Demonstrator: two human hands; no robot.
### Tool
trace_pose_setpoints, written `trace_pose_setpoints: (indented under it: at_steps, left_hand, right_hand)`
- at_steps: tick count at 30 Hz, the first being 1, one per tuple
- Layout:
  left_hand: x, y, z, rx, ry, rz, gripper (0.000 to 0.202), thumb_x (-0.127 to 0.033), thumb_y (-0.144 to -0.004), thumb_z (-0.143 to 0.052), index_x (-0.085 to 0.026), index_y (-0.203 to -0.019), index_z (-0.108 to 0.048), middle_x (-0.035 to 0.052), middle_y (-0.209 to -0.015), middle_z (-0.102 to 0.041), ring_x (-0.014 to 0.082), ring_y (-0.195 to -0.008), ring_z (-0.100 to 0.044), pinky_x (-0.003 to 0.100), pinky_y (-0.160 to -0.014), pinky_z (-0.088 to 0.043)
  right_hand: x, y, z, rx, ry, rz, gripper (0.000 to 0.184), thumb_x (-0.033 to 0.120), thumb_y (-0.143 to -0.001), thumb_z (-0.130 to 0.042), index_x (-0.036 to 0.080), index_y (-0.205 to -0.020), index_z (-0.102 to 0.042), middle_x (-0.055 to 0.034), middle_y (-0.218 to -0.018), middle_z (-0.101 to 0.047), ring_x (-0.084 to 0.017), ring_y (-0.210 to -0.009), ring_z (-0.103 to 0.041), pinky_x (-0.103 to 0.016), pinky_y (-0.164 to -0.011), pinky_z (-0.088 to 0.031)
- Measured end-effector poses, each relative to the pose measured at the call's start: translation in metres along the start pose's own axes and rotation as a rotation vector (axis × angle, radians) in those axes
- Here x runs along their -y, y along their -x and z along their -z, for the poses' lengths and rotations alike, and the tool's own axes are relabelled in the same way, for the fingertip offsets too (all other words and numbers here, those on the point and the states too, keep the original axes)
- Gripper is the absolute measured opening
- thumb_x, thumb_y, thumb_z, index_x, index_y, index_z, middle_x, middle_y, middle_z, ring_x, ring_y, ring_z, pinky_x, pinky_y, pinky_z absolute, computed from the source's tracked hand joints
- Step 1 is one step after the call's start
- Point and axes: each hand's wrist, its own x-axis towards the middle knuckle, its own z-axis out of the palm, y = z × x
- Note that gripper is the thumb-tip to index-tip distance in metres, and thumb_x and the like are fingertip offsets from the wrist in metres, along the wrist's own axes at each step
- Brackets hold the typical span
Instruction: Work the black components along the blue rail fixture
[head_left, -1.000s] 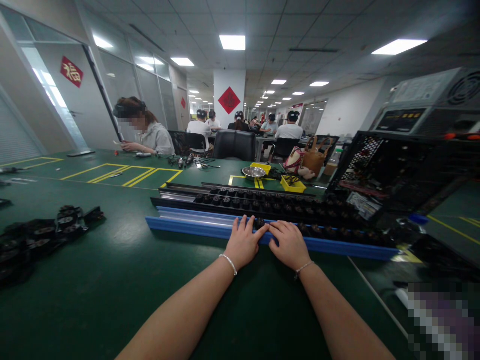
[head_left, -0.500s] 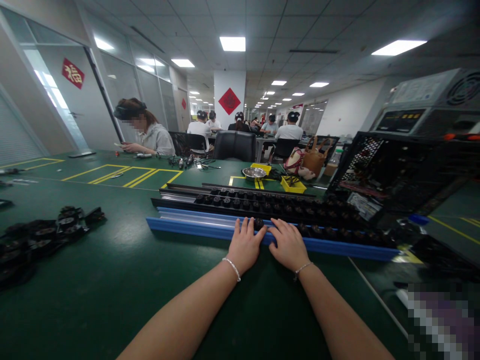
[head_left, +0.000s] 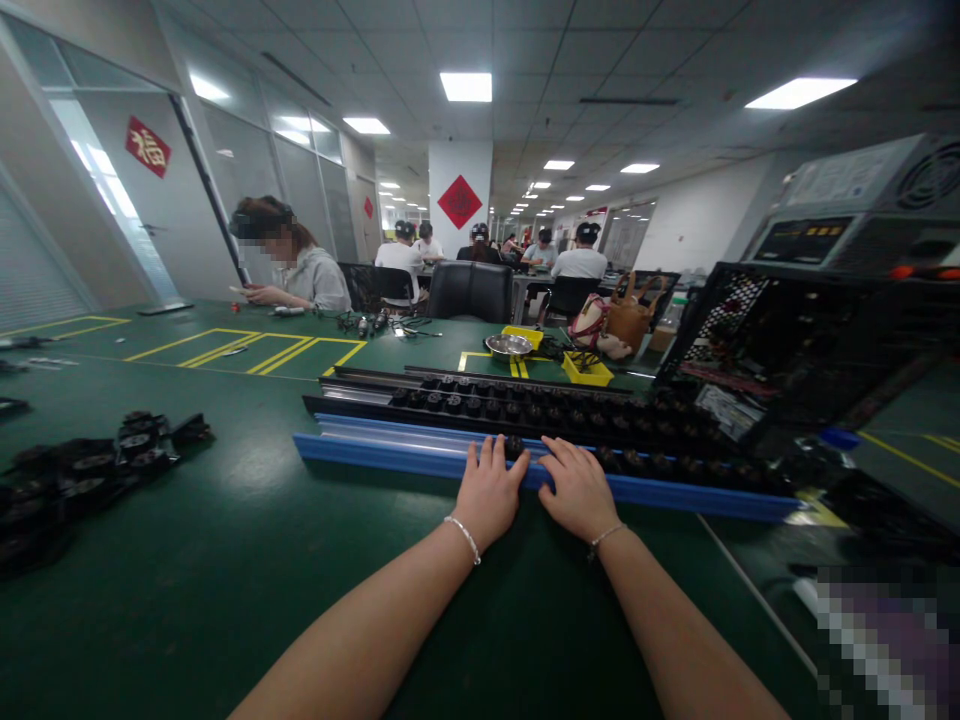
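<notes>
A long blue rail (head_left: 390, 455) lies across the table, with a row of small black rollers (head_left: 660, 465) seated in its right part. My left hand (head_left: 489, 490) rests over the rail's middle, and a single black roller (head_left: 514, 447) sits between its index finger and thumb. Just to the right, my right hand (head_left: 579, 490) reaches over the same rail with its fingers spread; the rail beneath both palms is partly hidden. Behind the blue rail run black rails (head_left: 352, 408) carrying further rows of rollers.
Dark parts lie in a pile (head_left: 90, 470) on the green table (head_left: 247, 560) at left. Behind the rails stand a metal bowl (head_left: 508, 346) and a yellow tray (head_left: 587, 370). An open computer case (head_left: 795, 340) stands at right. A person (head_left: 300, 270) sits across the table.
The black roller and my left thumb have shifted very slightly to the left. My right hand and the rails stay essentially in place.
</notes>
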Motion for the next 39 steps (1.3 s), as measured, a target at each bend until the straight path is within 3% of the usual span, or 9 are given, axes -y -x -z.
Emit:
trace_pose_setpoints:
  at_steps: [10, 19, 39]
  left_hand:
    - [-0.0012, 0.0004, 0.0038, 0.022, 0.0, 0.032, 0.053, -0.027, -0.084, -0.048, -0.028, -0.136, -0.038, 0.0155, -0.141, -0.04, 0.0315, -0.129, -0.036, 0.051, -0.104, -0.025]
    - [-0.002, 0.0009, 0.0029, 0.018, 0.004, 0.058, 0.051, -0.026, -0.085, -0.046, -0.026, -0.135, -0.04, 0.0163, -0.141, -0.039, 0.0314, -0.131, -0.032, 0.051, -0.104, -0.025]
    - [-0.0005, 0.0021, 0.0065, 0.01, 0.01, 0.095, 0.048, -0.027, -0.085, -0.046, -0.022, -0.133, -0.043, 0.0188, -0.139, -0.042, 0.0346, -0.134, -0.028, 0.052, -0.104, -0.025]
  right_hand:
    - [0.0004, -0.0012, 0.0021, 0.002, -0.009, -0.005, 0.027, 0.022, -0.072, -0.049, 0.021, -0.095, -0.064, -0.0066, -0.132, -0.052, -0.024, -0.122, -0.043, -0.042, -0.1, -0.032]
    - [-0.001, -0.0016, -0.0002, -0.023, 0.002, 0.0, 0.027, 0.041, -0.08, -0.051, 0.022, -0.095, -0.064, -0.0064, -0.131, -0.053, -0.024, -0.12, -0.045, -0.042, -0.098, -0.034]
    - [0.0002, -0.0027, 0.0016, -0.009, 0.006, -0.011, 0.024, 0.039, -0.081, -0.051, 0.022, -0.091, -0.064, -0.0056, -0.131, -0.054, -0.024, -0.12, -0.046, -0.041, -0.097, -0.035]
